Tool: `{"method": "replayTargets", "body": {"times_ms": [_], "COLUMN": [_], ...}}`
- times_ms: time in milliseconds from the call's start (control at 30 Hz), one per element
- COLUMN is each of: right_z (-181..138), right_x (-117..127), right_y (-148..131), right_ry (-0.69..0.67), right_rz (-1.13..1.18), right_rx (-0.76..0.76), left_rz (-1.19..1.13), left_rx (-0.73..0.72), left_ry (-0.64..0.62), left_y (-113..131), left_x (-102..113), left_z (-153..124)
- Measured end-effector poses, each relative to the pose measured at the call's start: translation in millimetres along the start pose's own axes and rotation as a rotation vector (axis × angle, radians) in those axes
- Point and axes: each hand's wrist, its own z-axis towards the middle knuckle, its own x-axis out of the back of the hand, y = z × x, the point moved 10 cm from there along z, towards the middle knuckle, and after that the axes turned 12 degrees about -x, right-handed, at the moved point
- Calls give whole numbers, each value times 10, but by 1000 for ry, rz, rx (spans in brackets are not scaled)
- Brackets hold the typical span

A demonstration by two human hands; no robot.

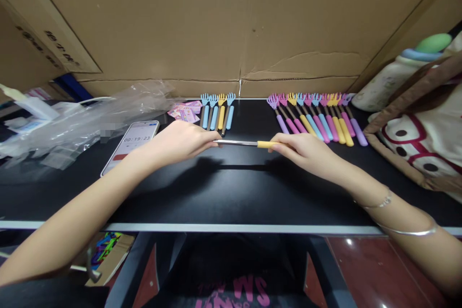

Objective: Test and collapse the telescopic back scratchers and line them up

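Observation:
A metal back scratcher rod (238, 143) with a yellow grip (265, 144) is held level above the black tabletop. My left hand (182, 139) pinches the bare metal end, and the fingers hide that tip. At the other end, my right hand (301, 150) is closed round the yellow grip. Just beyond my left hand lie a few claw heads with blue and yellow grips and metal rods, such as a blue claw (231, 100). Past my right hand is a row of several back scratchers (325, 118) in purple, pink, yellow and blue, claws pointing away.
A phone (139, 135) showing a timer lies left, partly behind my left forearm. Clear plastic bags (90, 120) and pink printed cards (186, 111) are near it. Cardboard (202, 24) walls the back. A bottle (390, 79) and a brown-edged bag (426, 144) stand right.

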Motion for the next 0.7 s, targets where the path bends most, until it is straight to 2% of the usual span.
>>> {"method": "replayTargets", "body": {"times_ms": [300, 533, 700], "right_z": [-44, -46, -36], "right_x": [114, 88, 259], "right_y": [-72, -89, 112], "right_ry": [215, 165, 120], "right_rz": [-181, -226, -261], "right_rx": [86, 116, 66], "left_rz": [-217, -220, -196], "left_rx": [15, 11, 20], "left_ry": [-99, -148, -113], "left_y": [25, 25, -43], "left_x": [-59, -87, -28], "left_z": [-1, 2, -36]}}
